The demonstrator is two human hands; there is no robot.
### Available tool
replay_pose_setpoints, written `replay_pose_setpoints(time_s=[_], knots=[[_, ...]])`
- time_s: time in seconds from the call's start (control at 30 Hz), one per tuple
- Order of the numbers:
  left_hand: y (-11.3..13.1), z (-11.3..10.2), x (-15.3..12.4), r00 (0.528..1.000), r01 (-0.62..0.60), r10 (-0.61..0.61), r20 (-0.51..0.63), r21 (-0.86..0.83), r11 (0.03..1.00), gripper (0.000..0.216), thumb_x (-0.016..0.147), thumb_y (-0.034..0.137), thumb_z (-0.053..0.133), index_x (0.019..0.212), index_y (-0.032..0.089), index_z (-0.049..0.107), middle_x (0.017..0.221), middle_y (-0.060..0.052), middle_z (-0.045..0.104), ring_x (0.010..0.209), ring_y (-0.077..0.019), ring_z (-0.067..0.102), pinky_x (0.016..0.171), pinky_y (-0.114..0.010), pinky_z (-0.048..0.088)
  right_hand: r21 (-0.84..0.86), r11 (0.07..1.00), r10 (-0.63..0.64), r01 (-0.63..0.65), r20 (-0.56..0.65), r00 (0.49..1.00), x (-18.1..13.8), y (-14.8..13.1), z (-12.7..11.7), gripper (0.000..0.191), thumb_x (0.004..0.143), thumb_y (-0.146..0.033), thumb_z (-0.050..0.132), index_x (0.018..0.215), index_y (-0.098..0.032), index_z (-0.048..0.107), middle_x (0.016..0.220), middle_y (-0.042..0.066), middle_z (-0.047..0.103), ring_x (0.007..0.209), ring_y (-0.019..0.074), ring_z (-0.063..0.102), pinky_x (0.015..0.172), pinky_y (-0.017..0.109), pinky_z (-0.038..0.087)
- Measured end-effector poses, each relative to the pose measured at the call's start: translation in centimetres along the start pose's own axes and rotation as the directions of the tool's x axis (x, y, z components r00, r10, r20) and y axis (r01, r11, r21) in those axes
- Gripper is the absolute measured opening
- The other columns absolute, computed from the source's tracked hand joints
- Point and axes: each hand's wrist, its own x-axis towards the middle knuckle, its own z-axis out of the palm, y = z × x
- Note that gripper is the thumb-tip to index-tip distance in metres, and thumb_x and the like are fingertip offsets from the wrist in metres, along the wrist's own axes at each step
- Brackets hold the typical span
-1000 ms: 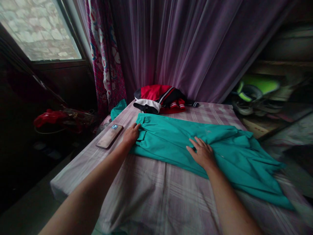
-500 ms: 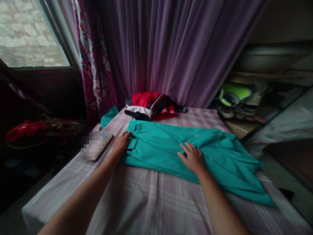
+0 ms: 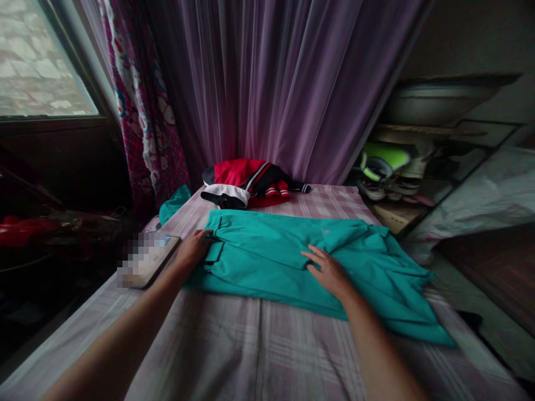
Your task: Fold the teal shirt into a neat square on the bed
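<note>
A teal garment [image 3: 267, 239] lies folded and spread lengthwise across the bed-like surface, with a small pale logo on its upper side and a few creases towards its right end. At its left end, beside a short tab, my left hand [image 3: 194, 248] rests with its fingers stretched over the edge. My right hand [image 3: 328, 270] lies on the middle of the cloth, palm down, fingers spread. Neither hand lifts the fabric.
A checked sheet [image 3: 259, 345] covers the surface. Behind the garment sits a red, black and white bundle of clothing [image 3: 242, 181]. A phone [image 3: 161, 259] lies by my left forearm. Purple curtains [image 3: 267, 83] hang behind; a rack with shoes [image 3: 376, 189] stands right.
The view has shifted slightly, so the garment and bundle sit a little further left. My right hand's fingers lie a little nearer the garment's middle crease; my left hand stays at the left end.
</note>
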Motion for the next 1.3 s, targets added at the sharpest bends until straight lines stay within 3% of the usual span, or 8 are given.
replay_pose_setpoints(time_s=[0.2, 0.57, 0.77, 0.9, 1.0, 1.1, 1.2, 1.3], knots=[[0.2, -1.9, 1.1, 0.998, -0.059, 0.055, 0.032, 0.15, 0.987, 0.034, 0.091, 0.03, 0.052, 0.122, 0.025, 0.066, 0.126, -0.008, 0.067, 0.11, -0.0253, 0.066, 0.09, -0.035, 0.052, -0.147, 0.989, -0.009, -0.005, -0.097, 0.995, 0.4, -1.1, 0.7, 0.034, 0.091, -0.021, 0.049, 0.112, -0.027, 0.075, 0.132, 0.007, 0.066, 0.126, 0.0246, 0.057, 0.106, 0.044, 0.046], [0.1, -2.9, 1.4, 0.981, -0.165, 0.18, -0.068, 0.182, 0.969, 0.035, 0.095, 0.029, 0.041, 0.108, 0.023, 0.072, 0.117, -0.01, 0.072, 0.107, -0.0272, 0.066, 0.095, -0.039, 0.05, -0.095, 0.995, 0.019, -0.038, -0.188, 0.982, 0.5, -1.5, -0.3, 0.037, 0.093, -0.022, 0.042, 0.113, -0.027, 0.073, 0.123, 0.006, 0.072, 0.117, 0.0231, 0.064, 0.106, 0.046, 0.045], [-0.8, -2.9, 0.2, 0.967, -0.252, 0.256, -0.001, 0.17, 0.953, 0.036, 0.092, 0.025, 0.041, 0.109, 0.025, 0.073, 0.115, -0.008, 0.074, 0.109, -0.0261, 0.067, 0.098, -0.038, 0.049, -0.084, 0.996, 0.005, -0.007, -0.021, 1.0, 0.3, -1.6, -1.1, 0.034, 0.09, -0.019, 0.046, 0.107, -0.029, 0.074, 0.125, 0.003, 0.07, 0.121, 0.0214, 0.062, 0.107, 0.045, 0.044], [-1.1, -3.6, 0.2, 0.984, -0.178, 0.168, 0.064, 0.228, 0.957, 0.042, 0.091, 0.021, 0.036, 0.112, 0.024, 0.073, 0.111, -0.009, 0.076, 0.105, -0.0282, 0.069, 0.093, -0.04, 0.051, -0.067, 0.998, 0.017, -0.012, 0.066, 0.998, 0.1, -1.8, -1.4, 0.043, 0.082, -0.009, 0.047, 0.111, -0.026, 0.074, 0.133, 0.004, 0.066, 0.129, 0.0213, 0.056, 0.108, 0.043, 0.043], [0.2, -4.4, 1.2, 0.996, -0.083, 0.089, -0.015, 0.214, 0.973, 0.045, 0.092, 0.023, 0.035, 0.12, 0.021, 0.07, 0.114, -0.011, 0.075, 0.105, -0.0299, 0.069, 0.09, -0.041, 0.053, -0.075, 0.997, 0.035, -0.028, 0.098, 0.995, 0.1, -2.2, -1.6, 0.051, 0.077, -0.005, 0.045, 0.115, -0.025, 0.072, 0.137, 0.004, 0.063, 0.131, 0.0214, 0.054, 0.11, 0.044, 0.041], [2.9, -4.0, 2.9, 0.987, -0.147, 0.155, -0.05, 0.128, 0.981, 0.045, 0.095, 0.03, 0.036, 0.129, 0.022, 0.065, 0.124, -0.008, 0.071, 0.113, -0.0266, 0.066, 0.097, -0.038, 0.05, -0.098, 0.994, 0.054, -0.043, 0.112, 0.992, 0.2, -2.7, -1.7, 0.052, 0.077, -0.003, 0.043, 0.115, -0.026, 0.072, 0.138, 0.005, 0.062, 0.131, 0.0218, 0.053, 0.11, 0.046, 0.04], [5.8, -2.1, 4.8, 0.961, -0.274, 0.275, -0.01, 0.082, 0.958, 0.044, 0.096, 0.035, 0.039, 0.132, 0.022, 0.061, 0.135, -0.007, 0.065, 0.125, -0.0234, 0.059, 0.108, -0.036, 0.042, -0.113, 0.991, 0.082, -0.071, 0.093, 0.992, 0.1, -3.1, -1.7, 0.054, 0.077, -0.002, 0.042, 0.113, -0.028, 0.072, 0.138, 0.004, 0.062, 0.13, 0.0219, 0.055, 0.111, 0.051, 0.037], [7.6, 0.7, 6.0, 0.968, -0.247, 0.243, 0.053, 0.094, 0.964, 0.043, 0.097, 0.038, 0.043, 0.134, 0.022, 0.059, 0.144, -0.009, 0.057, 0.133, -0.0261, 0.052, 0.112, -0.041, 0.038, -0.098, 0.992, 0.082, -0.075, 0.066, 0.994, -0.1, -3.2, -1.9, 0.055, 0.078, -0.002, 0.04, 0.116, -0.029, 0.071, 0.135, 0.003, 0.064, 0.127, 0.0209, 0.058, 0.114, 0.051, 0.034]])
